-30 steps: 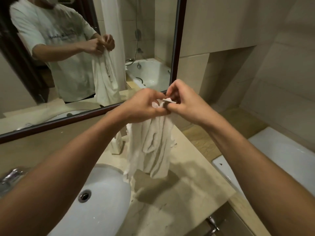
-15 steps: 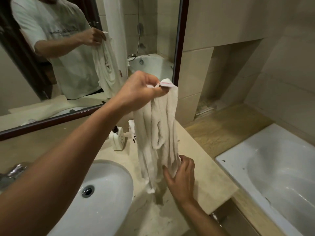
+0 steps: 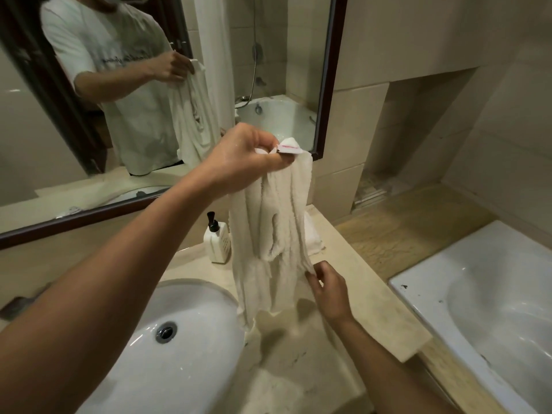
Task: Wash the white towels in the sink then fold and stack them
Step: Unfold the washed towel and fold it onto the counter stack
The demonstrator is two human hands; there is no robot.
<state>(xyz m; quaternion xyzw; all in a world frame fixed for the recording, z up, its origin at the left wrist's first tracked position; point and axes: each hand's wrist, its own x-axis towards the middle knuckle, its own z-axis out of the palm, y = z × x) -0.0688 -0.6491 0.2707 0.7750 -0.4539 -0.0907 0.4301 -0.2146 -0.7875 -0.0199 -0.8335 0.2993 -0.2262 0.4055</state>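
Left hand (image 3: pixel 239 156) grip pinching towel (image 3: pixel 268 234) top corner, right hand (image 3: pixel 327 289) pinching its lower edge, above countertop (image 3: pixel 358 294) beside sink (image 3: pixel 167 339)

Location: a bathroom. Indicators: an oval white ceramic sink (image 3: pixel 185 339) recessed in a beige stone counter (image 3: pixel 352 297); a dark-framed wall mirror (image 3: pixel 327 85) above the counter's rear edge; a white bathtub (image 3: pixel 478 294) beyond its right edge; beige tiled walls (image 3: pixel 403 40); a white pump soap bottle (image 3: pixel 217 242).
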